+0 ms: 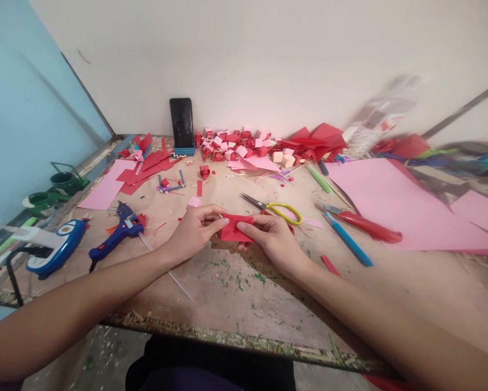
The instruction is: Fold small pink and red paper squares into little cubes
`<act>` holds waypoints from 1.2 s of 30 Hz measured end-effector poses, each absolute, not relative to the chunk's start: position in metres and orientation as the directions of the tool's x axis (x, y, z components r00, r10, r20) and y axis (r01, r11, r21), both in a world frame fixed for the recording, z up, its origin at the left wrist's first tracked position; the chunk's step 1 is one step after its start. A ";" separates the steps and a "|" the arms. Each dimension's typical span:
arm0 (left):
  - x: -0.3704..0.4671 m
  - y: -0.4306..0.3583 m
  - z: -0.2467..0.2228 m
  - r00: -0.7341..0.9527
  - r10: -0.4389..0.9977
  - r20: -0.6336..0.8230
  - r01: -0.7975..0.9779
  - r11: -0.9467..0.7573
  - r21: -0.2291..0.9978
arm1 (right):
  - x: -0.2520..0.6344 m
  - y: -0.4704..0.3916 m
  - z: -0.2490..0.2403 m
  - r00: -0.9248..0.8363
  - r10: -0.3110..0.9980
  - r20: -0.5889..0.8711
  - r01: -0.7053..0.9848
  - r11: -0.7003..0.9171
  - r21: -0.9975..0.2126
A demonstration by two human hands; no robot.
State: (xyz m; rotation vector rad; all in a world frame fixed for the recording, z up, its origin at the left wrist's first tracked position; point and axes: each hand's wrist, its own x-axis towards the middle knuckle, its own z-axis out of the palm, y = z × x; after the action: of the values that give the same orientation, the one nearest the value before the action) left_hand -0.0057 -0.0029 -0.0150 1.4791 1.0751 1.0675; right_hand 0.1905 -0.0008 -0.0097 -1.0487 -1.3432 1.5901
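Observation:
A small red paper piece (232, 233) is held between both hands above the table's middle. My left hand (201, 228) grips its left side, thumb on top and fingers beneath. My right hand (268, 233) pinches its right side, the thumb pressing on the face of the paper. Just behind my right hand lie scissors (274, 206) with yellow handles, their blades apart and pointing left. A small pink paper piece (194, 202) rests beyond my left hand.
A blue glue gun (119, 231) and a blue-and-white device (60, 247) lie at left. A phone (182, 124) stands behind, beside piled paper cubes (241, 144). At right are a red cutter (369, 225), a blue pen (349, 239) and pink sheets (406, 206).

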 end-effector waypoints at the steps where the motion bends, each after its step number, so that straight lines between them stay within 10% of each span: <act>1: -0.006 -0.003 -0.015 0.208 0.972 0.111 0.125 -0.139 0.982 | 0.191 -0.001 -0.010 -0.350 0.932 -0.100 -0.064 -0.130 -0.989; 24: -0.007 -0.011 -0.010 0.176 0.945 0.275 0.254 -0.314 0.915 | 0.193 0.000 -0.008 -0.351 0.932 -0.090 -0.132 -0.145 -0.981; 36: -0.005 -0.007 -0.012 0.268 0.962 0.053 0.085 -0.079 0.993 | 0.189 -0.001 -0.005 -0.330 0.938 -0.109 -0.106 -0.152 -0.983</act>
State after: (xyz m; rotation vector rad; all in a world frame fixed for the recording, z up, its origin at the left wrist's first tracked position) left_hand -0.0046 -0.0069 -0.0117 1.4426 1.0425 1.0079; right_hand 0.1895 -0.0007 -0.0050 -1.0333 -1.2782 1.6088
